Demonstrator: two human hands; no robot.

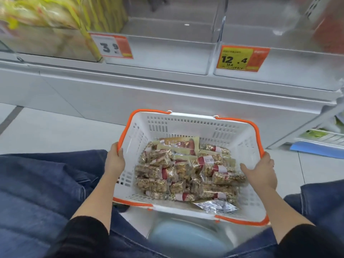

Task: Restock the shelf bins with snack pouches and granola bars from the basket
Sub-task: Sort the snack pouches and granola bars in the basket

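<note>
One white slotted plastic basket with orange rim handles (188, 125) is held in front of a white shelf unit, above a pale tiled floor (46, 135). The left hand (115, 161) is curled over the basket's left orange rim, thumb on the inside; its grip is closed on that rim. The right hand (260, 169) is closed on the right rim, thumb reaching inside the wall.

Contents of the basket: a heap of clear-wrapped granola bars with red and white labels (186, 174), covering most of the bottom; tan snack pouches with a red printed picture (183, 144), lying at the far side, partly under the bars; one crinkled silver foil packet (216, 205), lying at the near right corner.

On the shelf beyond, clear plastic bins are set side by side. The middle clear bin (167, 58) carries a white and orange price tag reading 3.9 (112, 46). The right clear bin (297, 71) carries a yellow and orange price tag reading 12.4 (242, 58). The left bin (46, 45) is filled with yellow-green packets, blurred.

Dark sleeves are seen at both forearms, and blue denim (41, 183) at the lower left and right.
</note>
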